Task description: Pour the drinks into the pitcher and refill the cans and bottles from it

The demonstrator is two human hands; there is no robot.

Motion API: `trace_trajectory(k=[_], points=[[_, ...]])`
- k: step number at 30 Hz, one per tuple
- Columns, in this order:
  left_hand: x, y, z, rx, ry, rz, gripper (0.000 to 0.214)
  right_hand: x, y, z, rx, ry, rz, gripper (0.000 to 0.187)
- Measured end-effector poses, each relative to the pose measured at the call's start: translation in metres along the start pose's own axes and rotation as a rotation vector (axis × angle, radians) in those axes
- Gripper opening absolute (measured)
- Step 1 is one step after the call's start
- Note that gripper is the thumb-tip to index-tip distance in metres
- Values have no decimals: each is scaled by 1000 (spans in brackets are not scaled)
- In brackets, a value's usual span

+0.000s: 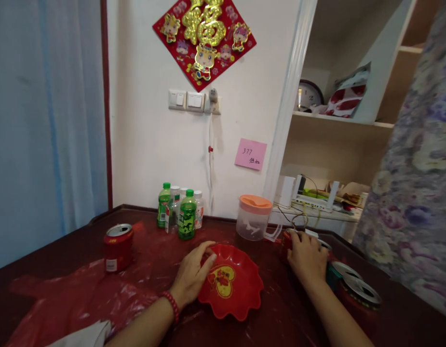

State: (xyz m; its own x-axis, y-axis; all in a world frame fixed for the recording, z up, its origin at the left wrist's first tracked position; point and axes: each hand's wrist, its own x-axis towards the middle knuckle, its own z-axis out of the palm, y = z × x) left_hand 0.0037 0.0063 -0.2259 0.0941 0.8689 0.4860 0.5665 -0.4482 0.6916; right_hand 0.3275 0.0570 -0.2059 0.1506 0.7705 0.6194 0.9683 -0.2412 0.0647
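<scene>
A red scalloped plate [244, 284] with a gold heart print lies on the dark table. My left hand [192, 272], a red bead bracelet at its wrist, grips the plate's upper left rim, thumb over the edge. At the right, my right hand [307, 255] is closed over a red can [287, 243], which it partly hides. Close to that wrist stand more drink cans, a green one [334, 275] and a dark red one [360, 294]. Another opened red can [118, 246] stands apart at the left.
Green-capped bottles [187, 217] and several white-capped ones stand by the wall. Beside them is a clear jug [252, 221] with an orange lid. A crumpled red plastic bag [74, 299] covers the left of the table [280, 313]. A white router [313, 200] with cables sits behind, right.
</scene>
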Motion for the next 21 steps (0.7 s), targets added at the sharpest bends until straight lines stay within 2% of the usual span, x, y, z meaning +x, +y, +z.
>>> trace_trajectory(k=[12,21], points=[[0,-2,1,-4,-16,13,36,-6,1,-1,-83,22,-17,41],[-3,-1,2,-6,-10,17,35,-6,9,10,-65,30,0,46]])
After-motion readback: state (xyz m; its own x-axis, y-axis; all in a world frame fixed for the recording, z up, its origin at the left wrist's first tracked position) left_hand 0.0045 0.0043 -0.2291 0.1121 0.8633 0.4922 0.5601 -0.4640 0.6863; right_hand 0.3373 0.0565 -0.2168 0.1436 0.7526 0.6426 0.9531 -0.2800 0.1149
